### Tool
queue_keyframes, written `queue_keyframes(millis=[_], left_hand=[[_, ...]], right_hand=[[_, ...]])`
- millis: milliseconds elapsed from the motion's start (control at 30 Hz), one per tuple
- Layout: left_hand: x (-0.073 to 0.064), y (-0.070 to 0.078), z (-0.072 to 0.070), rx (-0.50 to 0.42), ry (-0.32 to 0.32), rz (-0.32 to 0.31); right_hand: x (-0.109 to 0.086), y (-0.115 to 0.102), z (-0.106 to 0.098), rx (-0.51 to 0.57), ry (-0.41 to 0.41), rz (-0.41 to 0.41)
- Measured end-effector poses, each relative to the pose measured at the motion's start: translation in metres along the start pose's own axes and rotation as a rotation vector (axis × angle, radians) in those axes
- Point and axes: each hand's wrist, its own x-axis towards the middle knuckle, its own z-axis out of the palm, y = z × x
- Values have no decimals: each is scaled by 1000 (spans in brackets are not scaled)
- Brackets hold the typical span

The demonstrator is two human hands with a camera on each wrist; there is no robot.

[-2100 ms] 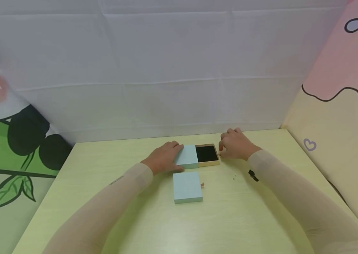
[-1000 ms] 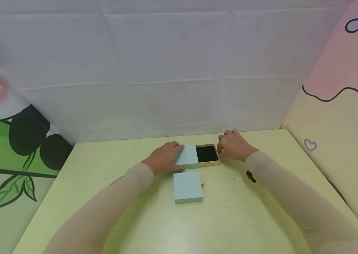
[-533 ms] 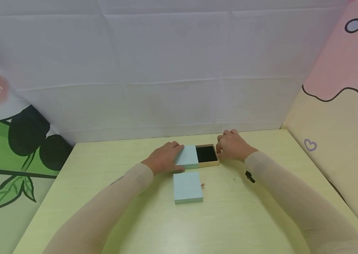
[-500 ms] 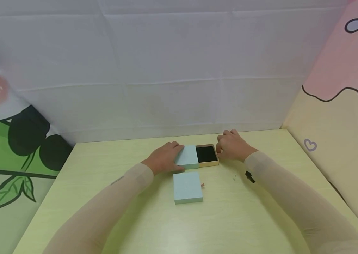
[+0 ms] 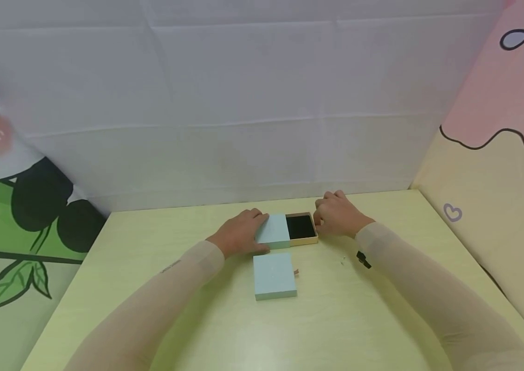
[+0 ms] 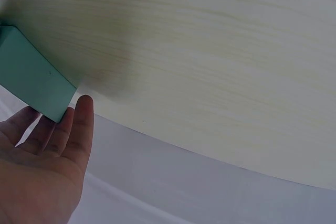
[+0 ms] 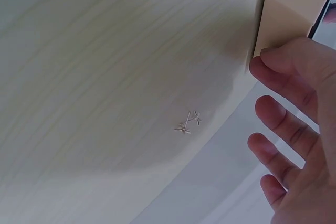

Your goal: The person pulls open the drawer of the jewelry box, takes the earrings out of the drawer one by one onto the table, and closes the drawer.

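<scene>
A pale blue drawer-style gift box lies near the table's back edge, its sleeve beside the partly pulled-out drawer with a black lining. My left hand holds the sleeve from the left, thumb at the near side and fingers at the far side. At the drawer's right end, my right hand has thumb and index finger pinched together against the tan end wall; whatever lies between those fingertips is hidden. Its other fingers hang loose. A second pale blue box sits closed in front, with a brown ribbon tab.
Small metallic earrings with star-like heads lie on the table near my right hand. More tiny pieces lie nearer to me. A white cloth backdrop rises behind the table; printed panels stand at both sides.
My right hand has moved slightly left, and the drawer has slid a little further into the sleeve. My left hand and the front box stay in place. The head view has tilted slightly.
</scene>
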Motion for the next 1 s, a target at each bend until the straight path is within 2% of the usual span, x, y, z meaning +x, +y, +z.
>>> queue_keyframes(millis=[433,467,600,667,700,1000], left_hand=[[7,-8,5,0,-21,4],[15,-19,16,-2,-3,25],[17,-21,19,6,-1,30],[16,-20,17,0,3,32],[8,-9,6,5,-13,14],[-1,-2,-1,36,-4,14]], right_hand=[[3,-9,-1,10,17,-31],[4,-9,-1,12,19,-33],[6,-13,-1,17,15,-39],[6,-15,-1,19,12,-38],[6,-15,-2,22,11,-38],[10,-21,-2,20,3,-37]])
